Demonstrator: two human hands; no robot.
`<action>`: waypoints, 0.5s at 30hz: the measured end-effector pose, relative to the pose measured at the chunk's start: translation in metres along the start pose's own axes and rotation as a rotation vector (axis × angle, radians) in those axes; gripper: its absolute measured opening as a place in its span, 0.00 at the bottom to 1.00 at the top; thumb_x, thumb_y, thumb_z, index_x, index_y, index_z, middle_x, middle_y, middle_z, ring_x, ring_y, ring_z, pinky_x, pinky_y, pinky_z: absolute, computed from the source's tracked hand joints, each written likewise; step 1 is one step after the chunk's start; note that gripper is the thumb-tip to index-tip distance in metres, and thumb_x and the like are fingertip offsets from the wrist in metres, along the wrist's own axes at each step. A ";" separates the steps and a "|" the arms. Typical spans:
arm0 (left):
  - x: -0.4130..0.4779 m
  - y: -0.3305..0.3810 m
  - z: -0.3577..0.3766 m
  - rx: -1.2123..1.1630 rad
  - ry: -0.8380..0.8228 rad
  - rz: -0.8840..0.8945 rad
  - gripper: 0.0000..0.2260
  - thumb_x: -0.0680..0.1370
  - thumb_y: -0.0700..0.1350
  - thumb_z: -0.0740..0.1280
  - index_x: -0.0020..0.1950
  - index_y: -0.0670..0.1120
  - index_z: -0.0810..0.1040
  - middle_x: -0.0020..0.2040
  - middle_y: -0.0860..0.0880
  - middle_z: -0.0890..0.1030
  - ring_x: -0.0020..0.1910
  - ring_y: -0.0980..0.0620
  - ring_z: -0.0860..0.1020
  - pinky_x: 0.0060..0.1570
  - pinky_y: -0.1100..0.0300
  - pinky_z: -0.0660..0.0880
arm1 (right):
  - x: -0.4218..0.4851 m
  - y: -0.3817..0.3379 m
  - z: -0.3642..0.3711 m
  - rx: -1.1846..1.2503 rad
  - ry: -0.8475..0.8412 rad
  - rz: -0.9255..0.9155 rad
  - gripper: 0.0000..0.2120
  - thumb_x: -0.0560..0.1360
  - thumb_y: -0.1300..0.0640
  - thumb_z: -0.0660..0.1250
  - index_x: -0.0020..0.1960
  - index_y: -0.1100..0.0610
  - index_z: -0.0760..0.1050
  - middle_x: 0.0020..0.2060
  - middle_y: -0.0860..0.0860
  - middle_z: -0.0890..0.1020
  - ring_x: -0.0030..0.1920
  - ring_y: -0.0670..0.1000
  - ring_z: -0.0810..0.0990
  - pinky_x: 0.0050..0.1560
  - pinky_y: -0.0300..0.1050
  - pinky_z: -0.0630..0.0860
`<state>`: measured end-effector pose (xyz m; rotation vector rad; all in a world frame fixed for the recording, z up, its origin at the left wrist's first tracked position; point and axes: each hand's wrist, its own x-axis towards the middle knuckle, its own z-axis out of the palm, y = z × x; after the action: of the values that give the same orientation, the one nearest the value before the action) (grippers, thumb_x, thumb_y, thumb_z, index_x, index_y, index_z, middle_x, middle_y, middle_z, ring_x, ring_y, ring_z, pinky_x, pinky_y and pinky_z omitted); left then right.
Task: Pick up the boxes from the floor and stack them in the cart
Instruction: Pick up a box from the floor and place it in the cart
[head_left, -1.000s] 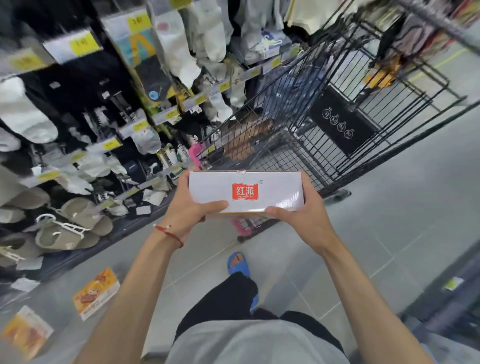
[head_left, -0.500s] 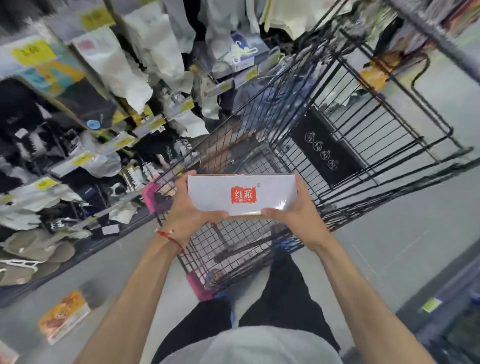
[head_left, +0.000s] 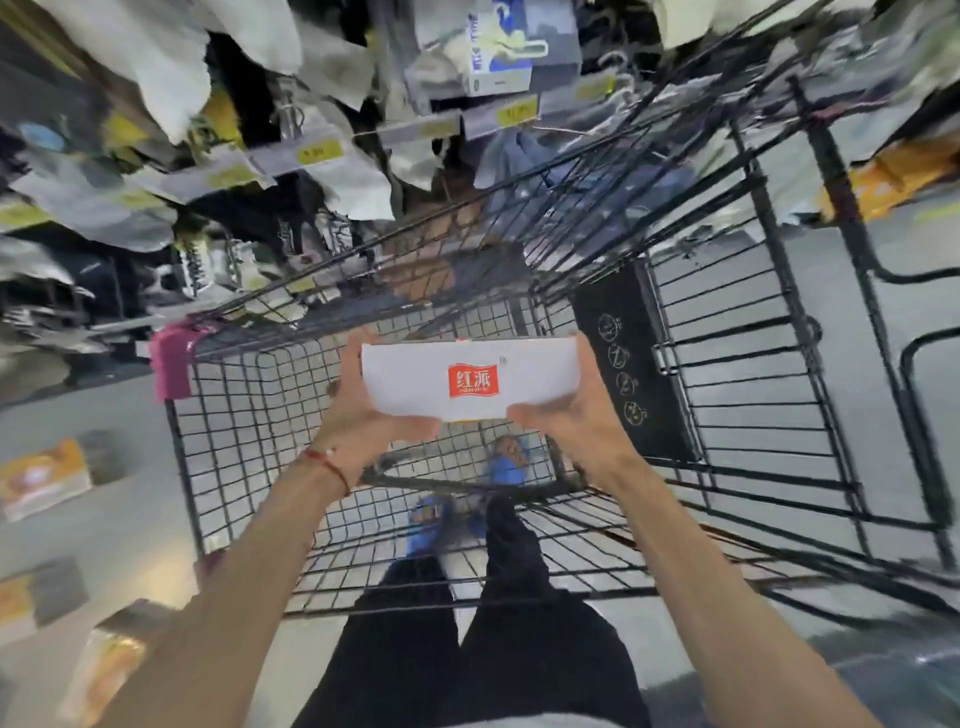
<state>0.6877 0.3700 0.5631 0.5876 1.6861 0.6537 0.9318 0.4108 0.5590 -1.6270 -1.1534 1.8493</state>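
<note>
White box (head_left: 470, 382) over cart (head_left: 244, 415), shelves (head_left: 311, 153) beyond

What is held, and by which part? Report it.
The white box, by its two short ends: left hand on the left end, right hand on the right.

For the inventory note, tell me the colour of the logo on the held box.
Red with white characters, on the white box; clearest in the head view.
</note>
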 end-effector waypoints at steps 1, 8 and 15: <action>0.009 -0.002 0.003 0.008 0.003 -0.021 0.54 0.56 0.33 0.83 0.74 0.54 0.59 0.61 0.54 0.79 0.61 0.53 0.77 0.57 0.55 0.79 | 0.010 0.003 -0.004 -0.001 -0.004 0.011 0.38 0.69 0.79 0.74 0.72 0.59 0.63 0.63 0.51 0.78 0.57 0.36 0.81 0.49 0.37 0.82; 0.091 -0.024 0.022 -0.028 0.019 -0.039 0.50 0.57 0.25 0.80 0.73 0.41 0.61 0.63 0.47 0.79 0.63 0.51 0.78 0.59 0.48 0.79 | 0.086 0.035 -0.012 -0.036 0.004 0.057 0.38 0.69 0.81 0.72 0.73 0.62 0.61 0.60 0.50 0.79 0.53 0.36 0.83 0.45 0.39 0.83; 0.159 -0.064 0.030 0.018 0.013 -0.080 0.30 0.64 0.35 0.81 0.58 0.56 0.75 0.57 0.53 0.83 0.61 0.51 0.79 0.63 0.50 0.76 | 0.172 0.063 -0.016 -0.117 0.069 0.063 0.42 0.66 0.78 0.76 0.73 0.59 0.61 0.63 0.53 0.77 0.61 0.44 0.79 0.49 0.39 0.84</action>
<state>0.6834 0.4372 0.4023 0.5264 1.7202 0.5864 0.9207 0.5115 0.4057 -1.7965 -1.2139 1.7791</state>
